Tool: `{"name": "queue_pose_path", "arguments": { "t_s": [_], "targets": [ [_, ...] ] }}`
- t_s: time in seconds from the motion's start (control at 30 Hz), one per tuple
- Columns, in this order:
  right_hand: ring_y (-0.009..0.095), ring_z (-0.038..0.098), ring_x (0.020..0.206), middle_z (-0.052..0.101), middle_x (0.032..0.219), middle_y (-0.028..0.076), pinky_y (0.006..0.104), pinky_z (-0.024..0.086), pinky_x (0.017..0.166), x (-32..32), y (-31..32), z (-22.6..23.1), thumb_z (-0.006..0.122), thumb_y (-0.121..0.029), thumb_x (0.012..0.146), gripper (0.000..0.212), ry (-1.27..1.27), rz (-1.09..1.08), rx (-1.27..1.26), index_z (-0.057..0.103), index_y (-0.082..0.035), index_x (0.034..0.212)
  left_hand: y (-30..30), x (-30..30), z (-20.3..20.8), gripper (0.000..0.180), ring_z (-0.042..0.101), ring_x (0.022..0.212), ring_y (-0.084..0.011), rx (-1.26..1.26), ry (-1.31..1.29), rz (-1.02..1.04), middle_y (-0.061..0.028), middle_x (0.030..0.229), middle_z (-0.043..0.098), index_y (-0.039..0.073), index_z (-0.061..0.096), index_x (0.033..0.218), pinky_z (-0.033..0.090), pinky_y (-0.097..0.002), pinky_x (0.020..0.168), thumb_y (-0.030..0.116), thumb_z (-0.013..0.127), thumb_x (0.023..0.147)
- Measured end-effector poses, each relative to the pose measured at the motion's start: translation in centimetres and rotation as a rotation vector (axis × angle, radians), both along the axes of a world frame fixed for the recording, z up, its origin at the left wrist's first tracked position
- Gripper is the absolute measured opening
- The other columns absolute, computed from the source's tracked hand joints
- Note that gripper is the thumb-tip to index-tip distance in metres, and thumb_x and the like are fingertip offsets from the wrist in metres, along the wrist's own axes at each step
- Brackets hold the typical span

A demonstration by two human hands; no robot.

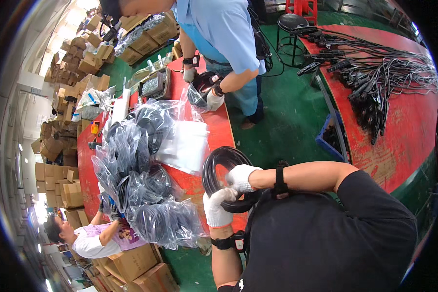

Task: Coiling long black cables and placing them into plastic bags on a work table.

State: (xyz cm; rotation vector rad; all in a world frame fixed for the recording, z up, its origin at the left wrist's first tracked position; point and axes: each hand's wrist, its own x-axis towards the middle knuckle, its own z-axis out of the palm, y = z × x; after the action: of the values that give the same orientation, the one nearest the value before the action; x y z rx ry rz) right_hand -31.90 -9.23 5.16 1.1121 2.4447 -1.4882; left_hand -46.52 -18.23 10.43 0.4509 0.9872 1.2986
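Note:
A thick coil of black cable (210, 171) is held at the near edge of the red table, in front of my body. My left hand (219, 206), in a white knit glove, closes on the coil's near left side. Just beyond it, my right hand (243, 178), gloved the same way, has its fingers closed on the coil's inner right side. The two hands almost touch, and their fingertips are partly hidden. Left of the coil lies a stack of flat clear plastic bags (184, 146). Bagged black cable coils (165, 221) are heaped beyond them.
Across the red table (224, 127), a co-worker in blue (219, 34) handles a bagged coil (198, 95). Another person (95, 238) stands at the left side. A second red table (399, 163) at right bears many cables (370, 92). Cardboard boxes (134, 265) stand lower left.

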Motion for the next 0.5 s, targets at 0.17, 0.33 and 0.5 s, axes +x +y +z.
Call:
{"name": "queue_pose_path", "arguments": {
  "t_s": [0.17, 0.33, 0.5],
  "targets": [
    [0.027, 0.074, 0.083, 0.077, 0.106, 0.014, 0.0415, 0.056, 0.074, 3.1, 1.2, 2.3, 0.055, -0.051, 0.101, 0.053, 0.095, 0.019, -0.358, 0.073, -0.005, 0.121, -0.3, 0.6, 0.4, 0.023, 0.057, 0.062, -0.0215, 0.023, -0.091, 0.019, -0.0091, 0.068, 0.059, -0.005, 0.060, 0.099, 0.051, -0.0387, 0.073, 0.009, 0.067, 0.083],
    [0.032, 0.071, 0.094, 0.075, 0.102, 0.017, 0.0412, 0.053, 0.087, 6.0, 0.7, 0.2, 0.055, -0.057, 0.101, 0.057, 0.207, -0.067, -0.313, 0.074, -0.005, 0.113, -0.4, 1.8, 0.9, 0.025, 0.044, 0.060, -0.0179, 0.046, -0.094, 0.005, -0.0018, 0.067, 0.050, 0.001, 0.062, 0.103, 0.041, -0.0373, 0.071, 0.017, 0.068, 0.085],
    [0.033, 0.071, 0.093, 0.074, 0.095, 0.017, 0.0426, 0.052, 0.084, 7.1, 0.7, -0.2, 0.059, -0.051, 0.101, 0.048, 0.266, 0.113, -0.199, 0.074, -0.006, 0.109, 0.0, 2.3, 1.0, 0.024, 0.041, 0.057, -0.0167, 0.052, -0.069, 0.047, -0.0004, 0.066, 0.049, 0.002, 0.063, 0.105, 0.040, -0.0371, 0.070, 0.016, 0.066, 0.087]
  ]
}}
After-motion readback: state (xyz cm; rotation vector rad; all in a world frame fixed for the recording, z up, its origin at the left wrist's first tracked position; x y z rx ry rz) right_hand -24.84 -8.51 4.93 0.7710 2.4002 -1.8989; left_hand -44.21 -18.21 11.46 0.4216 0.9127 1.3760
